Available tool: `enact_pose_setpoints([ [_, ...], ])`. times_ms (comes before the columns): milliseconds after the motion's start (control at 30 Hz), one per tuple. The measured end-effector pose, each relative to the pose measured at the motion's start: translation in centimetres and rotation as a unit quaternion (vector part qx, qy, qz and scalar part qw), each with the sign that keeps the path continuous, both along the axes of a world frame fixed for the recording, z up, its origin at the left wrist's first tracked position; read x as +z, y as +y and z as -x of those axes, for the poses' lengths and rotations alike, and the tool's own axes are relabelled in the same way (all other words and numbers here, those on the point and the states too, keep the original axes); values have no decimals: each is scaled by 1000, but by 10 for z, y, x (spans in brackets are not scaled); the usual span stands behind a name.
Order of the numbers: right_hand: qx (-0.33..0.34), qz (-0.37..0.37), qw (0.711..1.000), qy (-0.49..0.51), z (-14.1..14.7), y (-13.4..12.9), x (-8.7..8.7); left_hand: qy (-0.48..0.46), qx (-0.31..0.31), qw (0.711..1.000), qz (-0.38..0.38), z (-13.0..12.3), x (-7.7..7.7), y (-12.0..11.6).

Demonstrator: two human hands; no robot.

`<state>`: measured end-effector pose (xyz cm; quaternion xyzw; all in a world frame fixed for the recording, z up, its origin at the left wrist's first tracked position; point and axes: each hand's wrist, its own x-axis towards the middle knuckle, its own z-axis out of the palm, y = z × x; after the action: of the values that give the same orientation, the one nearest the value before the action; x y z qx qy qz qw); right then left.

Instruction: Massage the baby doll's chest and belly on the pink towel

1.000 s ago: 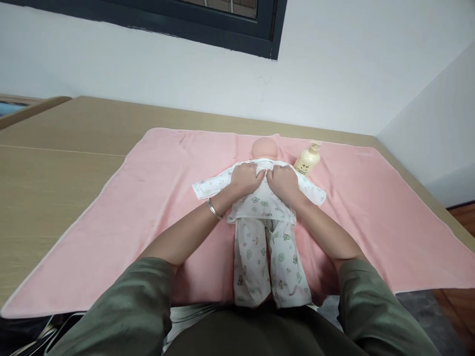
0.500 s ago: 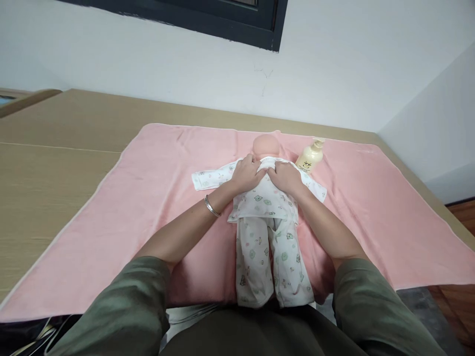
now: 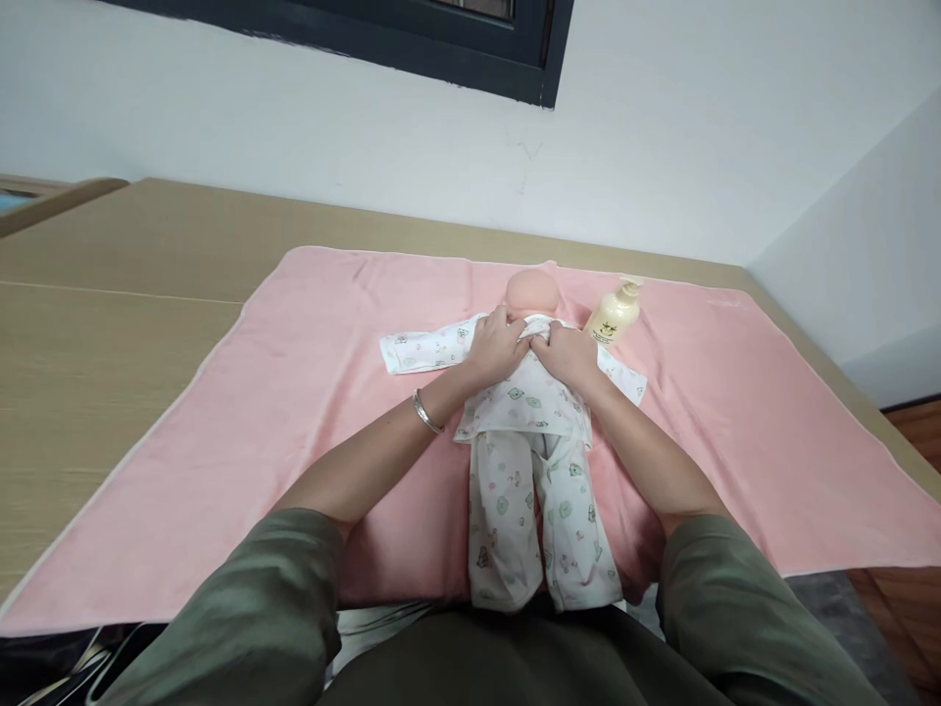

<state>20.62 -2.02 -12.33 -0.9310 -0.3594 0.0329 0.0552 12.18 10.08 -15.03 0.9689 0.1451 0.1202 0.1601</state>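
Observation:
A baby doll lies stretched out, its bald head pointing away from me and its face not in view. It wears a white printed baby shirt and matching trousers. My left hand is on the shirt just below the neck, fingers curled over the cloth. Beside it, my right hand bends its fingers over the same upper part of the shirt. Both thumbs nearly meet at the middle. The fingertips are partly hidden, and cloth bunches between the hands. One shirt sleeve spreads flat to the left.
A cream pump bottle leans or lies by the doll's right-side sleeve. Under everything is a pink blanket over a wooden table. Behind stands a white wall with a dark window frame.
My left hand has shifted slightly right, and the cloth near the neck looks more bunched. My right hand stays nearly in place.

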Motion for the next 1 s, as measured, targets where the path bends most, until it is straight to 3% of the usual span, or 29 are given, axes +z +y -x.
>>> enact_pose_setpoints([
  [600, -20, 6, 997, -70, 6, 7, -1, 21, 53, 998, 4, 0, 1, -6],
  [800, -19, 6, 995, -99, 11, 8, -2, -5, 103, 994, 25, 0, -1, -13],
  [1000, 22, 4, 985, -170, 13, 7, -9, 5, 116, 993, 17, 1, 1, -16],
])
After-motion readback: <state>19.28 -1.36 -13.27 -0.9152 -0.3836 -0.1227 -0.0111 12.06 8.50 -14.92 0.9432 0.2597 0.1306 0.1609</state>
